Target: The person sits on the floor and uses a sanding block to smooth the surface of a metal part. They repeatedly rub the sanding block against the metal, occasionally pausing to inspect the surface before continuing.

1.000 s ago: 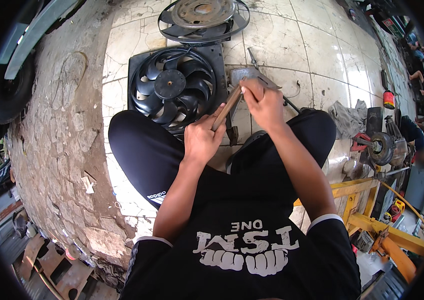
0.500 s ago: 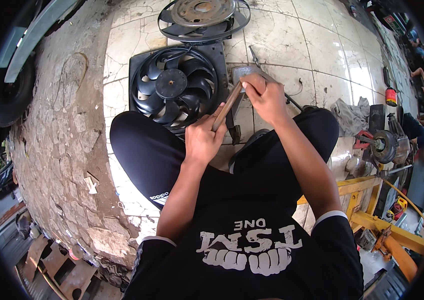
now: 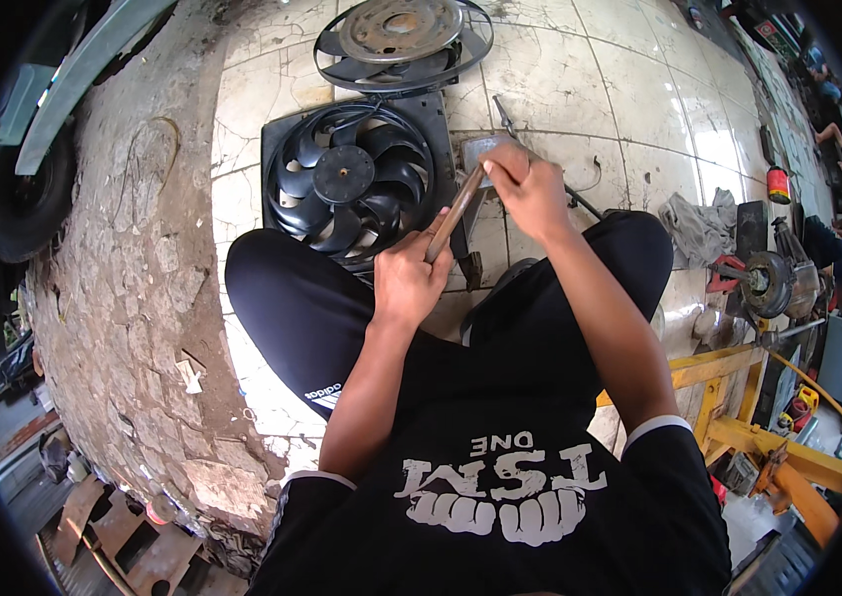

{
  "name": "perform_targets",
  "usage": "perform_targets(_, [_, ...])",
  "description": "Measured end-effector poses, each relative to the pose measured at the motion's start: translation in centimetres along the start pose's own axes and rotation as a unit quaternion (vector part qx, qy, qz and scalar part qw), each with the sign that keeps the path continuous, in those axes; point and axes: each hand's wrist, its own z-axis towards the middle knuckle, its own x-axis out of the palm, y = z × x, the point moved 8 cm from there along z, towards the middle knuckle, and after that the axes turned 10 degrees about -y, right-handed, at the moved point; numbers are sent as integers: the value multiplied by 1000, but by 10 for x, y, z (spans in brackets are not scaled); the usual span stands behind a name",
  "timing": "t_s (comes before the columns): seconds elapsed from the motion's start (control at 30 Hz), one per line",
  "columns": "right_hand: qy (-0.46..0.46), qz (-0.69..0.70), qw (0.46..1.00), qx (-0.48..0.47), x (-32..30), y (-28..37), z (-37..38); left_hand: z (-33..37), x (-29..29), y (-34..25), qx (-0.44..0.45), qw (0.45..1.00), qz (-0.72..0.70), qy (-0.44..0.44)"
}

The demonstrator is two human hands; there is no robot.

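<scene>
My left hand (image 3: 408,281) is closed around the near end of a brown, wooden-looking bar (image 3: 458,209), which slants up and away to the right. At its far end my right hand (image 3: 530,191) is a closed fist, thumb and index finger against the bar's tip; what else lies inside that fist is hidden. Beneath the right hand sits a grey metal piece (image 3: 480,151) on the tiles, partly covered by the fingers. Left of the hands, a black radiator fan (image 3: 343,175) lies flat in its square shroud, close to my left knee.
Beyond the fan lies a second ringed fan with a rusty metal disc (image 3: 401,28) on top. A thin metal tool (image 3: 505,114) rests past my right hand. To the right are a grey rag (image 3: 699,226), a red can (image 3: 777,185), a wheel-like part (image 3: 766,285) and a yellow frame (image 3: 724,370).
The view has shifted slightly, so the surroundings sit a little differently. Both hands keep nearly the same hold on the bar.
</scene>
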Motion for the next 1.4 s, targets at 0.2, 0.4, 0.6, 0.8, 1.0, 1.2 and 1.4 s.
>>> perform_targets(0.2, [35,-51,997,47,3,-10,6,2,3,-3,-34,999,17,36])
perform_targets(0.4, [-1,12,1000,-1,-17,30,-8,3,13,0,-6,1000,6,24])
perform_targets(0.6, [13,-40,996,-78,-14,55,-15,-2,12,3,-25,998,21,45])
perform_targets(0.8, [40,-41,993,-100,-12,61,-23,8,16,1,-27,998,36,44])
perform_targets(1.0, [30,-35,993,-109,-11,58,-13,11,19,3,-21,999,25,29])
perform_targets(1.2, [55,-35,981,-181,-15,77,-24,13,14,4,-66,996,27,55])
perform_targets(1.4, [39,45,976,-212,-11,87,-40,7,14,5,-38,998,27,44])
